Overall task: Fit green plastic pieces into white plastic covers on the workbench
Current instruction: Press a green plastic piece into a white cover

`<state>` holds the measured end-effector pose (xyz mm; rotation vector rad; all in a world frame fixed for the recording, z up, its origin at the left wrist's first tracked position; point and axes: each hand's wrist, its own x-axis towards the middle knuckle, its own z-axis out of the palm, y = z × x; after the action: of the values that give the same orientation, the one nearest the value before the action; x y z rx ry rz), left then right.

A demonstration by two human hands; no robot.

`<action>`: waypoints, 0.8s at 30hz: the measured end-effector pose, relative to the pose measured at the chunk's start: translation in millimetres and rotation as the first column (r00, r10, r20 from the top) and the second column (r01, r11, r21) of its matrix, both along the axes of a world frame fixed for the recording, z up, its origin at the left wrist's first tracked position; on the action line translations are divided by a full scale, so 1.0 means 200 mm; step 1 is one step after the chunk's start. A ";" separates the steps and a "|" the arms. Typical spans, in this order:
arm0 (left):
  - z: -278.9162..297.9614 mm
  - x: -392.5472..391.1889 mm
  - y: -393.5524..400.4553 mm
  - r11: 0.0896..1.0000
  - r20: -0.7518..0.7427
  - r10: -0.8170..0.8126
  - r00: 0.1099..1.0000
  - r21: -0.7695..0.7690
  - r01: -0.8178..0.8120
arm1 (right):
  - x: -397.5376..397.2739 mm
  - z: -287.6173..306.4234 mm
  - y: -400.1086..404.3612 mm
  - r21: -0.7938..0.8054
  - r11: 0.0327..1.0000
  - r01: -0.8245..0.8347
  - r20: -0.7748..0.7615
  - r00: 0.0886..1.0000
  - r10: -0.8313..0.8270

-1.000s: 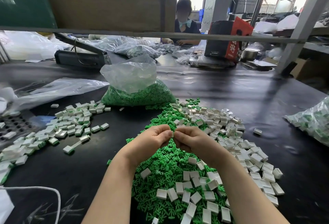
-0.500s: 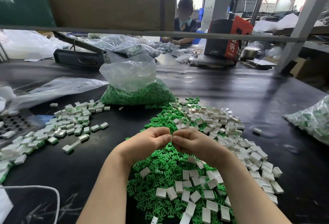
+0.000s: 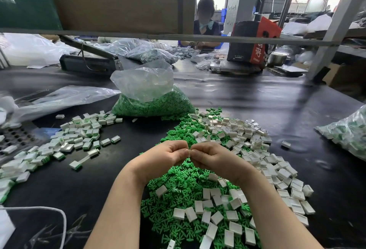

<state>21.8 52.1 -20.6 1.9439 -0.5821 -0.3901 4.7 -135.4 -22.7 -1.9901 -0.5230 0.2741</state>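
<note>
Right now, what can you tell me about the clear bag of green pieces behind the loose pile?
The clear plastic bag sits on the black workbench, beyond the loose green pile. Its thin, crinkled, see-through film stands up slack and empty at the top; the lower part bulges with small green plastic pieces packed tight. Its near right corner meets the loose pile's far edge. Neither hand touches it; whether the mouth is open cannot be told.

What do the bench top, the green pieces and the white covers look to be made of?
Bench top: seemingly a black rubbery or vinyl mat, dull sheen with smeared reflections. Green pieces: moulded plastic, matt, identical shapes. White covers: moulded plastic, smooth, slightly glossy, thin-walled shells. Bag behind: clear thin plastic film, crinkled and shiny.
</note>
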 end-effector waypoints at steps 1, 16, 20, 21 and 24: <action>0.00 0.00 0.00 1.000 0.004 0.014 1.000 -0.018 -0.014 | 0.00 0.01 0.00 0.012 1.000 0.006 0.011 1.000 -0.006; 0.05 -0.01 -0.03 0.956 0.114 0.237 0.965 -0.206 -0.210 | -0.01 0.02 0.00 0.287 0.951 0.114 -0.100 0.991 -0.088; 0.05 0.00 -0.06 0.923 0.106 0.305 0.946 -0.276 -0.267 | 0.00 0.01 0.00 0.406 0.898 0.168 -0.312 0.949 -0.037; 0.04 0.00 -0.06 0.919 0.103 0.312 0.944 -0.286 -0.273 | 0.01 0.01 0.00 0.410 0.896 0.170 -0.357 0.934 -0.014; 0.04 0.00 -0.07 0.909 0.068 0.308 0.949 -0.314 -0.273 | 0.02 -0.01 0.03 0.432 0.884 0.180 -0.419 0.908 0.020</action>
<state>22.0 37.9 -12.1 1.7288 -0.3885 0.0041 8.5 -129.4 -23.9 -1.4261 -0.2001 0.4596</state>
